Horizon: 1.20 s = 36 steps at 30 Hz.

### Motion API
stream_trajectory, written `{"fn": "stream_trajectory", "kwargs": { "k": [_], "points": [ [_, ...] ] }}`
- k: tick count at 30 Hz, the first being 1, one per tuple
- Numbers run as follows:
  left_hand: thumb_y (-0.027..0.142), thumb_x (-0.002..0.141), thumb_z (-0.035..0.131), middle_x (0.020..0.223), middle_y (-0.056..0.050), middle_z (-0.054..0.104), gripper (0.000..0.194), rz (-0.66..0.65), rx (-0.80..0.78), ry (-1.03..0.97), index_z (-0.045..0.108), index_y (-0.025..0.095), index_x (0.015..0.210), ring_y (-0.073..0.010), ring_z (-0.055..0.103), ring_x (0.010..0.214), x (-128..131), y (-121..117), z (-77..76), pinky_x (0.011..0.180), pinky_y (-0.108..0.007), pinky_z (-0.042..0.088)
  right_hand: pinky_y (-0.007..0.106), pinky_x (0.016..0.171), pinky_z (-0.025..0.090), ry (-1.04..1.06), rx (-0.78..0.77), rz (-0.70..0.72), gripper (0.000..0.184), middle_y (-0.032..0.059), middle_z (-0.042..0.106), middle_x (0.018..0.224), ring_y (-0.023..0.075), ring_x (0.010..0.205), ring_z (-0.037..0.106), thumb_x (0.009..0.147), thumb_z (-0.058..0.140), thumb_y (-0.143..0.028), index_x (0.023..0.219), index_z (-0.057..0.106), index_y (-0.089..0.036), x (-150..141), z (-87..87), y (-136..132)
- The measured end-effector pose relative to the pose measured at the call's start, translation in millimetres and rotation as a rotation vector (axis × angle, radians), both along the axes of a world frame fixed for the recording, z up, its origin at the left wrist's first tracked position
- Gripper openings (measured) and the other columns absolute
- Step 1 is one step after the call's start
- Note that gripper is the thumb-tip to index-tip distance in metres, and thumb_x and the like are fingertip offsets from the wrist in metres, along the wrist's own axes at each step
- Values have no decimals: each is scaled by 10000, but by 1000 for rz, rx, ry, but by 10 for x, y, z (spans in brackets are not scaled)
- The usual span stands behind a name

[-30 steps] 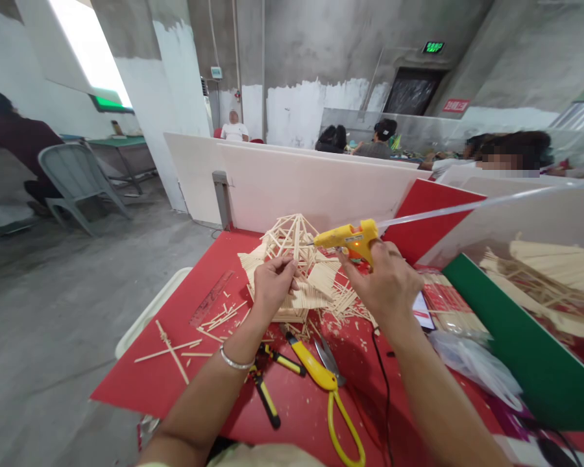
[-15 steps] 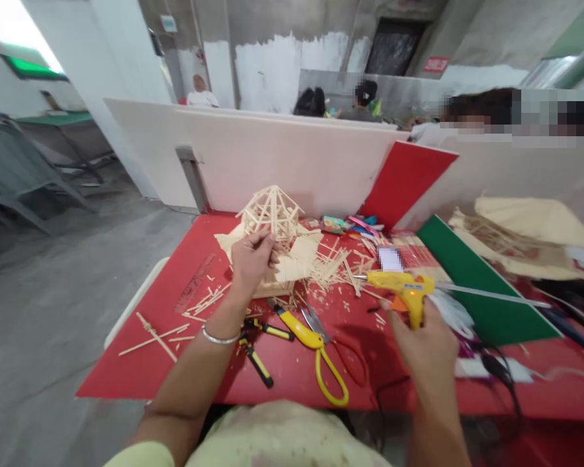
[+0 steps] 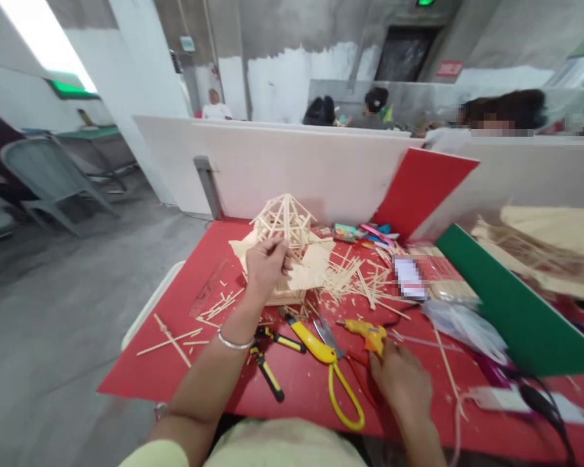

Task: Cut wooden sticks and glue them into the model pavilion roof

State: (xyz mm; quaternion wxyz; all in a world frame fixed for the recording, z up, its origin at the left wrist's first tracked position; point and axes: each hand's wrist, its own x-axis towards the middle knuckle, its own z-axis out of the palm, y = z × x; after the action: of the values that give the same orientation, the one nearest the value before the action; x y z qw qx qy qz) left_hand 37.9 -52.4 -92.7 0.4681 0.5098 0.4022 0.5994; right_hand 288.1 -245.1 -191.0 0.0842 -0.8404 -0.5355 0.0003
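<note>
My left hand (image 3: 267, 266) is closed in a pinch on the wooden stick model (image 3: 286, 243), a lattice dome over flat stick panels at the back of the red table (image 3: 175, 363). A silver bracelet circles that wrist. My right hand (image 3: 403, 383) is low on the table near the front, its fingers wrapped round the handle of the yellow glue gun (image 3: 365, 332), which lies on the red surface with its nozzle pointing left. The gun's clear glue stick trails off to the right.
Yellow-handled scissors (image 3: 328, 370) and yellow-black pliers (image 3: 267, 363) lie between my arms. Loose sticks (image 3: 360, 282) scatter across the middle and left. A green board (image 3: 511, 311), a red board (image 3: 418, 191), plastic bags and black cables crowd the right. White partitions stand behind; other people sit beyond.
My right hand has brought the glue gun from up at the model's top down and right, then onto the table near the scissors. The left hand stays on the model.
</note>
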Motion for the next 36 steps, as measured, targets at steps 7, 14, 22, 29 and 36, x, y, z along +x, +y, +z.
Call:
{"fn": "stream_trajectory", "kwargs": {
  "k": [7,14,22,29,36],
  "points": [
    [358,781,690,523,12,601,242,45,-40,-46,667,137,686,-78,527,387,15,-149,236,358,-179,447,384,838,478,-22,395,476,418,128,693,1058,263,978,629,932,426,-412,1221,646,-207,-352,857,543],
    [380,774,704,592,-13,657,252,33,-43,-46,685,131,742,-86,543,396,17,-113,208,357,-191,443,311,772,429,-42,689,781,338,68,664,874,203,856,562,964,433,-310,1179,684,-237,-806,1655,1264],
    [403,773,711,647,-24,680,295,22,-50,-59,706,115,835,-88,561,404,17,-91,193,365,-200,456,296,630,274,-218,616,852,391,46,629,885,190,844,475,947,446,-268,1303,604,-303,-1009,1706,1807],
    [397,744,731,614,-18,675,287,38,-78,-79,704,118,806,-87,554,389,25,-96,224,352,-197,444,304,653,268,-242,569,879,404,54,635,902,195,854,477,958,433,-277,1333,576,-320,-1018,1742,1923],
    [415,742,732,619,-21,679,314,47,-73,-72,716,114,832,-89,567,402,31,-93,219,363,-198,450,306,664,276,-233,557,871,411,56,638,913,204,871,484,962,428,-281,1349,558,-330,-1030,1741,1947]
  ]
}}
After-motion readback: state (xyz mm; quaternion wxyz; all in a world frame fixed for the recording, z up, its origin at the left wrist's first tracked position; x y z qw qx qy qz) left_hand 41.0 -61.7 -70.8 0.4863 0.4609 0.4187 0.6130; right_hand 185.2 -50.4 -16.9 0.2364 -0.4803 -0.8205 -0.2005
